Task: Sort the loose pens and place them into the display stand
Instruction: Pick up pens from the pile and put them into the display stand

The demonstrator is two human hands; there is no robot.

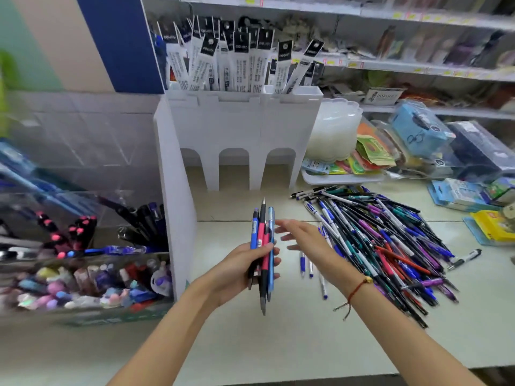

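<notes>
Loosely heaped, the pile of pens (381, 243) lies on the bench (278, 338) at the right, with a few stray pens (312, 270) just left of it. A bundle of pens (263, 254) stands upright in the left hand (237, 274), whose fingers (267, 247) curl round it. Just right of the bundle the right hand (303, 238) hovers with fingers spread and released, holding nothing, a red cord bracelet (355, 292) on its wrist. Farther back stands the white display stand (239, 126), its top slots filled with packaged refills (237, 59). Clear bins of pens (83, 246) sit at the left; a white tray (342, 178) of packets sits at the far right
</notes>
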